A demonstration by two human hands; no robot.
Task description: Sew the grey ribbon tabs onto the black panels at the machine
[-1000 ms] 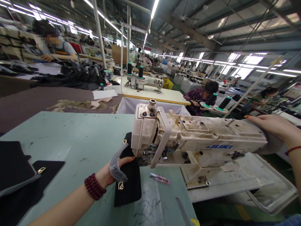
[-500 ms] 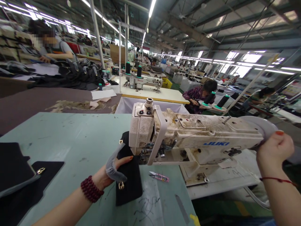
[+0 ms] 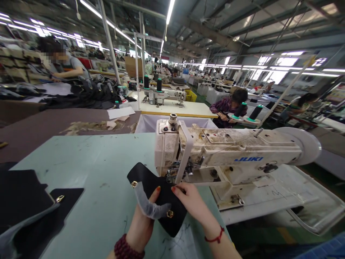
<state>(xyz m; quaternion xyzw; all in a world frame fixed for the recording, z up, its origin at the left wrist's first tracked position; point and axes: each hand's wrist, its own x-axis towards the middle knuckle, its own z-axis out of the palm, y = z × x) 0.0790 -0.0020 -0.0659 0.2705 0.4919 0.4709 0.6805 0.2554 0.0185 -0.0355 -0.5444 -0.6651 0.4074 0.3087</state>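
Note:
A black bag panel (image 3: 164,192) lies tilted on the table at the sewing machine's (image 3: 229,151) needle end, its upper edge by the presser foot. Gold rings join a handle in translucent grey wrapping (image 3: 147,205) to it. My left hand (image 3: 142,223) reaches through under the handle, thumb on top of the panel, closed on it. On the right edge, my right hand (image 3: 192,201) pinches the panel, thumb above and fingers mostly hidden. More black panels (image 3: 24,194) with a gold ring and wrapped handle lie at the left.
The pale green tabletop (image 3: 94,169) spreads to the left, with loose threads (image 3: 185,230) near its front. A brown surface (image 3: 48,122) adjoins behind, bearing paper scraps (image 3: 121,112). Another sewing machine (image 3: 167,95) stands beyond. A co-worker (image 3: 229,108) sits behind right, another (image 3: 64,61) far left.
My right hand has left the machine's handwheel and come to the panel's right edge. The panel has turned, its lower end swinging right. The small thread snips are no longer visible.

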